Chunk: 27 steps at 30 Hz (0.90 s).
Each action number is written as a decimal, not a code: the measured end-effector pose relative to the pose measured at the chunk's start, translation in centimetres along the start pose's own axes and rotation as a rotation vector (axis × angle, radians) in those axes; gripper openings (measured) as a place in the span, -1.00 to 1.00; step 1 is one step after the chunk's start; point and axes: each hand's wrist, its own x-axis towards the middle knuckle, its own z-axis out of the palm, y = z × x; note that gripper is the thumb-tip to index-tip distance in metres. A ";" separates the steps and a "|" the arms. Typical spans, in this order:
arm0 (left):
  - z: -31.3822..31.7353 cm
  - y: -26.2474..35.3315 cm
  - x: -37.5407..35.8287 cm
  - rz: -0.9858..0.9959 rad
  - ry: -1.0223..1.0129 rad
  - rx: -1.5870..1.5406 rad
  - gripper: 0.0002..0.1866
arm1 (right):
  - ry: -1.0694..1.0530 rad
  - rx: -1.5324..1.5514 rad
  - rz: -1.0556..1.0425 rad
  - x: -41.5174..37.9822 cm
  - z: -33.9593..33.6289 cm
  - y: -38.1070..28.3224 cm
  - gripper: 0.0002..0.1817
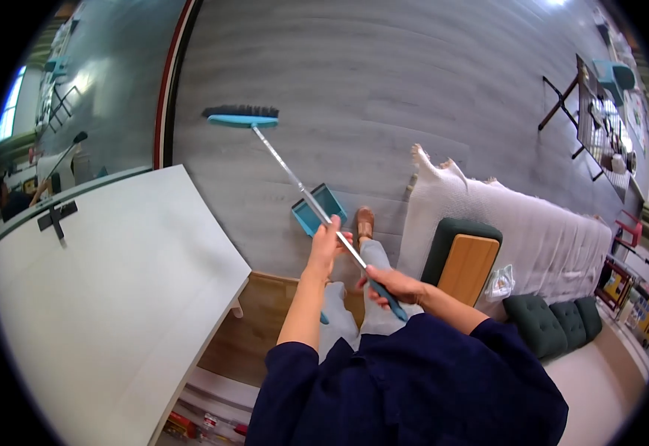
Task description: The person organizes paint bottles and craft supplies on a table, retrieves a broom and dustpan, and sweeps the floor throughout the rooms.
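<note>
A broom with a light blue head (242, 120) and dark bristles lies across the view, its head over the grey floor. Its silver pole runs down toward my body. My left hand (327, 244) is closed around the middle of the pole, in front of the dustpan. Lower down, my right hand (393, 286) grips the pole near its dark teal end. Behind the pole, close to my shoe (365, 223), is a teal dustpan (329, 202); part of it is hidden by the pole and my left hand.
A white table (116, 290) stands at the left beside a mirror (116, 89). On the right is a sofa with a pale cover (443, 189), green cushions (534, 323) and a wooden tray (467, 267). A dark table (599, 126) stands at upper right.
</note>
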 end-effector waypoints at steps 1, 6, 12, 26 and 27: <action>-0.7 -0.4 -1.0 0.207 0.121 0.466 -0.38 | 0.269 -0.328 -0.202 1.7 -2.4 0.9 -0.52; -4.2 -1.2 -10.1 0.329 0.539 1.307 -0.03 | 0.897 -1.167 -0.407 0.5 -8.7 -2.4 -0.63; -8.1 -11.8 -10.2 -0.025 0.397 0.862 -0.26 | 0.784 -1.224 -0.235 -0.3 -11.9 -3.9 -0.62; -18.9 -3.5 -15.6 0.112 0.845 0.244 -0.79 | 1.004 -1.548 -0.298 2.0 -19.1 -16.6 -0.61; -19.7 -3.3 -16.5 0.074 0.865 0.163 -0.80 | 0.970 -1.540 -0.316 2.3 -17.2 -16.8 -0.60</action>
